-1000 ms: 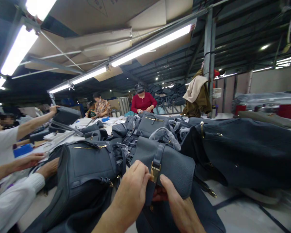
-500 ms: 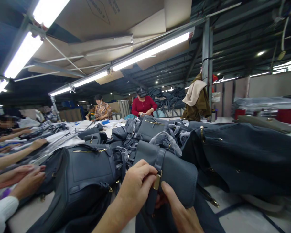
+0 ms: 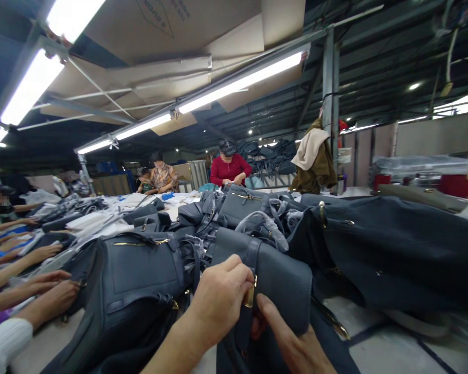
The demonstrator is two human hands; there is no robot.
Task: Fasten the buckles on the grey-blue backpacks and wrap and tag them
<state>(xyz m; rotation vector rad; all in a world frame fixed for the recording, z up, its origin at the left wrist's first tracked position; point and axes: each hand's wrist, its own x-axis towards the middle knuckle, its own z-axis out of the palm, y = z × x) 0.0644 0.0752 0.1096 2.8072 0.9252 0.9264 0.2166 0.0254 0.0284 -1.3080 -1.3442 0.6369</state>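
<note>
Left hand: The left hand (image 3: 220, 296) curls closed around a narrow leather strap (image 3: 251, 259) beside its gold buckle (image 3: 249, 296), a tight grip with the fingertips at the metal.

Right hand: The right hand (image 3: 292, 350) pinches the lower edge of a slate-blue leather flap (image 3: 283, 280) in a narrow grip, one finger lying on the face and the others tucked behind.

Handling: The pebbled flap looks light, soft and slightly stiff. Its broad panel appears the surest place to hold; the small polished buckle may prove slippery.

Position: Held up between both hands, the flap sits over a pile of dark blue leather bags; whether it joins the bag beneath cannot be told.

Tabletop: A large navy bag (image 3: 390, 249) lies to the right, and a zipped bag with gold trim (image 3: 136, 265) to the left, on a pale tabletop (image 3: 47, 337).

Nearby: Co-workers' hands (image 3: 50, 301) rest on another bag at far left.

Room: Across the factory floor, a worker in a red top (image 3: 228, 169) stands beneath fluorescent tubes (image 3: 237, 80) and cardboard ceiling panels (image 3: 159, 31).
</note>
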